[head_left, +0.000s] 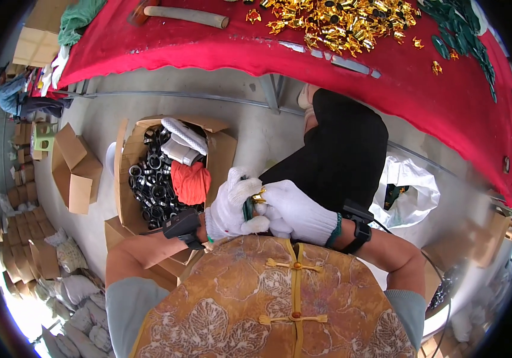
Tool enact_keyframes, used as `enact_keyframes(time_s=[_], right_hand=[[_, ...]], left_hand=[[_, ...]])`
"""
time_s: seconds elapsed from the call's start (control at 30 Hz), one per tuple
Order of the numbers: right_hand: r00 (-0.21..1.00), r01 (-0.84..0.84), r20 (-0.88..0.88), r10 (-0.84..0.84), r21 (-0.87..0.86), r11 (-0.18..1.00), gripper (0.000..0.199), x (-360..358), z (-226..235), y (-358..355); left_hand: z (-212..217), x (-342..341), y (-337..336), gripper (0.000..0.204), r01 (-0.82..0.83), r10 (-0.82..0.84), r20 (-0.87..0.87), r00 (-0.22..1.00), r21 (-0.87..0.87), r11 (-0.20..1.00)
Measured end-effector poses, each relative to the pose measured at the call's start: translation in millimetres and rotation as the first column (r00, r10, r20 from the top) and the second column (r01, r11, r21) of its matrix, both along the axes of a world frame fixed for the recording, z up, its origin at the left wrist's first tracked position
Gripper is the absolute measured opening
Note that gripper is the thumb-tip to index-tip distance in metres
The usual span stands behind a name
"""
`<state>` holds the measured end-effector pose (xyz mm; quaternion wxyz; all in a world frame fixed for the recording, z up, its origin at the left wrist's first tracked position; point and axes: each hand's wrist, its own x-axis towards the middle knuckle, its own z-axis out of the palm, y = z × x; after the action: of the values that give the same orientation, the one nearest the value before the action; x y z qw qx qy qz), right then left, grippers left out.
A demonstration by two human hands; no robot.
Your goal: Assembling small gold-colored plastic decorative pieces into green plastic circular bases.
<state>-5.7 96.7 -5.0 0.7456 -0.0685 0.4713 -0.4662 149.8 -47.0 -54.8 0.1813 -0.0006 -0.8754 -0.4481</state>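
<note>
Both my hands wear white knit gloves and meet close to my chest. My left hand (232,206) and my right hand (294,212) together pinch a small part (254,200) that is dark green with a gold piece on it. Most of the part is hidden between the gloved fingers. Each wrist carries a black band. Above, on the red tablecloth (220,51), lies a heap of gold pieces (333,21) with dark green pieces (459,33) to its right.
An open cardboard box (127,179) at my left holds several black rings, a red cloth (190,182) and white gloves. A white plastic bag (408,185) lies at my right. More cardboard boxes (77,170) and sacks lie on the floor at left. A wooden stick (187,16) rests on the table.
</note>
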Motion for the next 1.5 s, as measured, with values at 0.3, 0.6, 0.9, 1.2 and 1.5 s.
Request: enact_keyframes(time_s=[0.3, 0.6, 0.9, 1.2, 1.5], right_hand=[[0.957, 0.239, 0.177, -0.228, -0.041, 0.970, 0.026, -6.7, -0.8, -5.5], [0.817, 0.148, -0.510, -0.269, -0.264, 0.953, 0.032, -11.5, 20.2, 19.0], [0.209, 0.696, -0.661, -0.721, -0.417, 0.584, 0.024, -24.7, 46.3, 118.4], [-0.286, 0.870, -0.939, 0.190, -0.172, 0.462, 0.042, -92.7, -11.7, 268.5], [-0.707, 0.450, -0.696, -0.126, -0.580, 0.679, 0.034, -282.6, 39.4, 176.6]], left_hand=[[24.8, -19.6, -22.0, 0.086, 0.061, -0.061, 0.028, 0.998, -0.019, 0.998], [26.7, -33.4, 3.2, 0.075, 0.007, -0.045, 0.121, 0.992, 0.300, 0.954], [74.4, -110.7, 61.7, 0.060, -0.103, -0.089, 0.154, 0.984, 0.899, 0.425], [209.6, -155.9, 81.1, 0.058, 0.718, -0.460, -0.598, 0.657, 0.682, 0.139], [296.0, -192.1, 45.7, 0.026, 0.955, -0.612, -0.739, 0.283, 0.275, 0.110]])
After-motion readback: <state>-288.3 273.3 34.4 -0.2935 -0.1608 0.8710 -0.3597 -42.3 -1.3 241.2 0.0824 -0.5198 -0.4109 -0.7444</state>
